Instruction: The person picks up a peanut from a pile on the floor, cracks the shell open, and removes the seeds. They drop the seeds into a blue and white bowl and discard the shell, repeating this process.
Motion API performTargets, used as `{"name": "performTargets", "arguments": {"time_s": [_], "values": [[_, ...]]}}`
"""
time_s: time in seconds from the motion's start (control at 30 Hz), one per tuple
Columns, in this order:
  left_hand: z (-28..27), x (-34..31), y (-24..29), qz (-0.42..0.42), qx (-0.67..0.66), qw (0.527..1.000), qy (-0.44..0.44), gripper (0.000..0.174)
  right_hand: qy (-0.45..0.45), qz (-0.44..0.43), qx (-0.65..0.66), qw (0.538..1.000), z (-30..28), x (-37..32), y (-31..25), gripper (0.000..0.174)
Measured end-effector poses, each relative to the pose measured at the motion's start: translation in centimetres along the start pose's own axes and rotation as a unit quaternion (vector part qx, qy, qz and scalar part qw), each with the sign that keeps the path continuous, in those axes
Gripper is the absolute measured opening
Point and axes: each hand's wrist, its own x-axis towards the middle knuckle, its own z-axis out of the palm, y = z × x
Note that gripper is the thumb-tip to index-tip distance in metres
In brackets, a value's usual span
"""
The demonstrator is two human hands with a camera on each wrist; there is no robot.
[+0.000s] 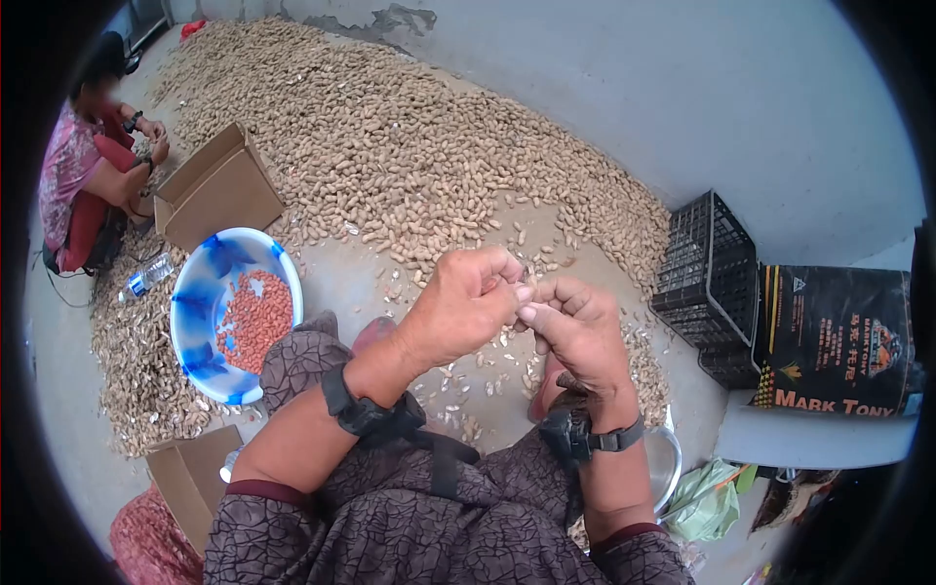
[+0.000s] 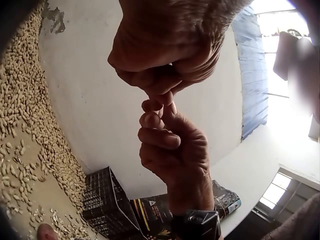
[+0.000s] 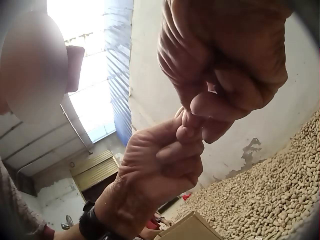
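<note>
My left hand point(image 1: 466, 304) and right hand point(image 1: 583, 336) meet at their fingertips in front of me, above the floor. Thumbs and forefingers of both pinch a small peanut, mostly hidden by the fingers. In the left wrist view the left hand point(image 2: 170, 45) is overhead, its tips against those of the right hand point(image 2: 175, 150). The right wrist view has the right hand point(image 3: 225, 65) on top and the left hand point(image 3: 160, 160) below. To the left stands a blue-and-white basin point(image 1: 191, 302) holding shelled red peanut kernels point(image 1: 258, 327).
A large heap of unshelled peanuts point(image 1: 390, 136) spreads along the wall. Another person point(image 1: 88, 185) crouches at far left, by a cardboard box point(image 1: 219, 190) and a plastic bottle point(image 1: 146, 277). Black crates point(image 1: 707, 273) and a black printed bag point(image 1: 834, 336) stand right. Empty shells point(image 1: 146, 390) litter the floor.
</note>
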Motion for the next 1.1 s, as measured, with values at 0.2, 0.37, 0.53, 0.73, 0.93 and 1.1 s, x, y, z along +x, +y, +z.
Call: {"name": "performTargets", "arguments": {"time_s": [0.2,0.37,0.53,0.73,0.93,1.1], "values": [[-0.3,-0.6,1.4,0.088,0.02,0.996,-0.029,0.006,-0.04,0.012,0.061,0.997,-0.6,-0.2,0.0,0.004],[-0.5,-0.5,1.2,0.113,-0.002,0.99,-0.079,0.004,-0.027,-0.082,0.021,0.996,-0.8,-0.7,0.4,0.009],[-0.2,-1.0,1.9,0.081,-0.094,0.988,-0.095,0.003,-0.017,-0.095,0.051,0.994,-0.3,-1.7,-0.5,0.009],[0.1,-0.8,1.7,0.092,-0.141,0.982,-0.088,0.003,-0.026,-0.043,0.227,0.973,-0.2,-1.2,-0.1,0.007],[0.3,-0.9,1.1,0.101,-0.173,0.977,-0.068,0.006,-0.037,-0.026,0.289,0.956,0.0,-0.6,0.0,0.008],[0.1,-1.2,1.6,0.07,-0.185,0.978,-0.066,0.009,-0.005,-0.024,0.296,0.955,0.2,-0.3,0.0,0.009]]}}
